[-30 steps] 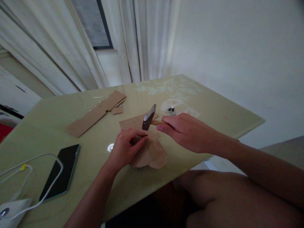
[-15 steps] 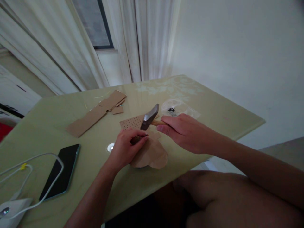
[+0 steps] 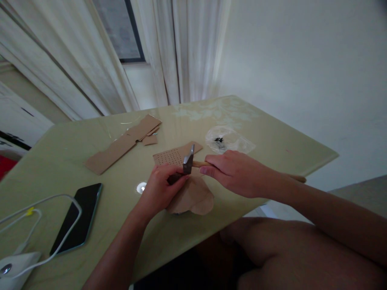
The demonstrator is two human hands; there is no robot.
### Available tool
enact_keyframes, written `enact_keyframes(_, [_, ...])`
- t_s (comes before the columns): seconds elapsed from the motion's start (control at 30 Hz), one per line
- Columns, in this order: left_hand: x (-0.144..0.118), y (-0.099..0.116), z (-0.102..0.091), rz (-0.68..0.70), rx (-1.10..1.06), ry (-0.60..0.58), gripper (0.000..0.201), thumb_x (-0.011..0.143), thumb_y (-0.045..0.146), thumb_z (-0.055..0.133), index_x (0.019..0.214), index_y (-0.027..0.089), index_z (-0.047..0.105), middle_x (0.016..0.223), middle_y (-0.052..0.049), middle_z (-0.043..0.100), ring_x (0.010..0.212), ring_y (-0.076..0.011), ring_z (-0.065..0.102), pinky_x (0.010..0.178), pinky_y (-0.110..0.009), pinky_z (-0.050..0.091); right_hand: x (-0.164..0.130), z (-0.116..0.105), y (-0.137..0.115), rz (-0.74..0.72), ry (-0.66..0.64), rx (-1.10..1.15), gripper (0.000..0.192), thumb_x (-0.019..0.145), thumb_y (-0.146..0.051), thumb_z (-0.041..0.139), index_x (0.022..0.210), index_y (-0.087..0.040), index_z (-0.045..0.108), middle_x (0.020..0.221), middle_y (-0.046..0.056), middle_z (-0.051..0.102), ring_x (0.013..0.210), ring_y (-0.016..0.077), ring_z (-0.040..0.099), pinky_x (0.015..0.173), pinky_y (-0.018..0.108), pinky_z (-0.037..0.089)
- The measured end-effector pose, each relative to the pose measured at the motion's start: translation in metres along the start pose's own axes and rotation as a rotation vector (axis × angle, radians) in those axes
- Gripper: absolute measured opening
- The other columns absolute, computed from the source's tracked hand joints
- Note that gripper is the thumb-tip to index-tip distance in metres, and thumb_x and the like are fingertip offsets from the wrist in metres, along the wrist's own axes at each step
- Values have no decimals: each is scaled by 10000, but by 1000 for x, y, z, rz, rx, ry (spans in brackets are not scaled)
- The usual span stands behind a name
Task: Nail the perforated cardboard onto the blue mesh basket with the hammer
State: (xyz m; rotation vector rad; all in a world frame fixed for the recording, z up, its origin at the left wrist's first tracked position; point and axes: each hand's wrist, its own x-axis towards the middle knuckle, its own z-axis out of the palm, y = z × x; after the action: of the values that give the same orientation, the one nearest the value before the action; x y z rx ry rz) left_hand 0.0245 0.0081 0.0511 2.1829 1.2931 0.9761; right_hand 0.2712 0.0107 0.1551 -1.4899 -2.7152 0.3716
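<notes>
Head view: my right hand fists the hammer; left hand pinches brown paper at seven o'clock, near the table edge.

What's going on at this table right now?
A person sits at a pale green table. The right hand grips a wooden-handled hammer, its metal head low, right by the left hand's fingertips. The left hand pinches something small, hidden by the fingers, on a brown paper piece beside a perforated card. A clear bag holding small dark bits, cardboard strips and a phone lie nearby.
</notes>
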Motion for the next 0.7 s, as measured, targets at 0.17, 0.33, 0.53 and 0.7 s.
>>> enact_keyframes(0.17, [-1,-1,1,-16,-31,13,82,970,310,771,962,258,833,870,-16,825,786,-214,718,779,-363,532,0,-1,0,27,45,-1,486,1181,-513,412,907,-200,664,735,35,661,689,183,563,654,343,239])
enact_keyframes(0.33, [-1,-1,1,-39,-52,-9,74,975,300,770,954,253,823,862,-4,818,766,-198,712,767,-346,522,2,1,2,0,-10,-60,477,1181,-503,422,931,-198,690,813,67,723,737,200,616,670,348,250])
enact_keyframes(0.53, [0,0,1,-56,-65,-6,57,962,303,792,973,255,820,899,-1,826,802,-198,721,760,-333,505,1,2,3,19,2,-54,499,1183,-521,393,948,-198,693,796,67,722,735,213,636,662,350,258])
enact_keyframes(0.7, [-2,0,1,-83,-75,-35,95,985,329,765,975,246,810,863,-4,807,749,-182,696,689,-306,478,2,3,4,2,-21,-69,504,1183,-519,392,951,-196,702,875,92,762,797,232,681,680,348,288])
